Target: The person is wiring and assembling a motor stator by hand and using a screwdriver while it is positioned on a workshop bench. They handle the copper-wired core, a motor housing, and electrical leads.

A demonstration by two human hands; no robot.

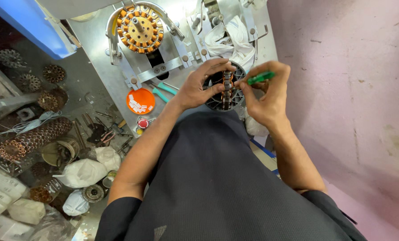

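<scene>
Copper windings on the stator [226, 91], gripped in your left hand [198, 87] before your chest, lay under the green tool [260, 78] pinched in your right hand [265, 96], so a slip could have nicked their insulation.

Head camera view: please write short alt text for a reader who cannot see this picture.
Seen from above, a person's left hand steadies a round black wound stator while the right hand holds a small green tool against it. Behind on the grey metal bench stand a second, copper-wound stator on a fixture, a white cloth and an orange round lid with white pieces.
</scene>
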